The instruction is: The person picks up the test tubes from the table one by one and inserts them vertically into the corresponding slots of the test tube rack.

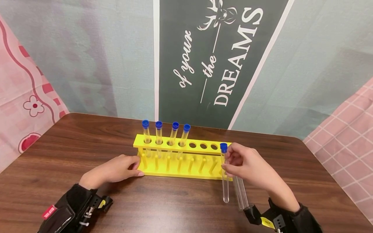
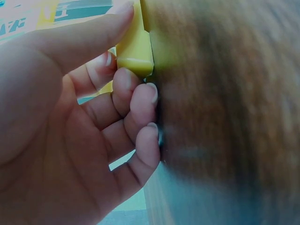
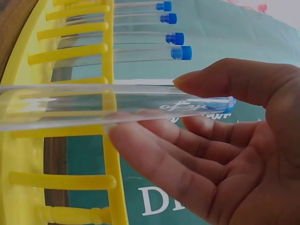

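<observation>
A yellow rack (image 1: 175, 171) (image 2: 136, 51) (image 3: 108, 65) stands on the table; four blue-capped clear tubes (image 1: 158, 132) (image 3: 176, 38) lean upright in holes at its left part. My left hand (image 1: 116, 168) (image 2: 70, 117) grips the rack's left end, thumb in front. My right hand (image 1: 250, 165) (image 3: 225, 150) pinches another blue-capped tube (image 1: 225, 191) (image 3: 61, 105) between thumb and fingers, upright in front of the rack's right end. In the head view this tube overlaps the rack, its rounded tip pointing down.
More clear tubes (image 1: 240, 194) lie on the brown wooden table (image 1: 175, 204) beneath and beside my right hand, their upper ends hidden. Behind the table hangs a blue-green cloth (image 1: 131, 64) with a dark lettered panel; pink cloths hang at both sides.
</observation>
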`<state>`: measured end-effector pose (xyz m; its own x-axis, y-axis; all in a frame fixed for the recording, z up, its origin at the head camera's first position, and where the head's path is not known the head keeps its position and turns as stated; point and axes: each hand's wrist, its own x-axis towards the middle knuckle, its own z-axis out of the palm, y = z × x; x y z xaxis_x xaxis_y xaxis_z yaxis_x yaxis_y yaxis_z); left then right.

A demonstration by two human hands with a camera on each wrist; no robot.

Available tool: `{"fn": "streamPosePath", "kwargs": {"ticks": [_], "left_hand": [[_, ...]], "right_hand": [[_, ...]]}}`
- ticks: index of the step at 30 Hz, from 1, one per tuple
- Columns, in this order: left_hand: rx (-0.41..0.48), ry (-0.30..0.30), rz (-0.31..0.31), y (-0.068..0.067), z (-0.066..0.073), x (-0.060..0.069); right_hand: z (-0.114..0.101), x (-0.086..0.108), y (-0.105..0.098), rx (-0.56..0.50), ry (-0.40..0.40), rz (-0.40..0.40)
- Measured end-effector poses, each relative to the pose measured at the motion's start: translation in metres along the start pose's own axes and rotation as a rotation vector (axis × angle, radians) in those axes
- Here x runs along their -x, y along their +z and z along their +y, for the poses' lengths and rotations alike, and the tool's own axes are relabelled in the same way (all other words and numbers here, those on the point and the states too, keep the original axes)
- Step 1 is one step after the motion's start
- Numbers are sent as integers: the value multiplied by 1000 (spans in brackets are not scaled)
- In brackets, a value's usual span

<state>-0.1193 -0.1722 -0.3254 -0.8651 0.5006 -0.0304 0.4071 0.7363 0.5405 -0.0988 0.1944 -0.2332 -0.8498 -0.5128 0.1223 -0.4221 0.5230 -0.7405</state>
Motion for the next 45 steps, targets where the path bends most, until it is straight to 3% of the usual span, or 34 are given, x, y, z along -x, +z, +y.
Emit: {"fn": "streamPosePath", "kwargs": {"ticks": [15, 25, 37, 45], "left_hand": [[14, 7, -2, 0, 0, 1], [11, 1, -2, -1, 1, 0], [10, -15, -8, 1, -1, -1], [3, -8, -8, -1, 0, -1]], "right_hand": [[-3, -4, 12, 61, -81, 31], [-6, -4, 14, 53, -90, 8], [-7, -5, 20, 127, -103, -8], [-5, -7, 20, 96, -97, -37]]}}
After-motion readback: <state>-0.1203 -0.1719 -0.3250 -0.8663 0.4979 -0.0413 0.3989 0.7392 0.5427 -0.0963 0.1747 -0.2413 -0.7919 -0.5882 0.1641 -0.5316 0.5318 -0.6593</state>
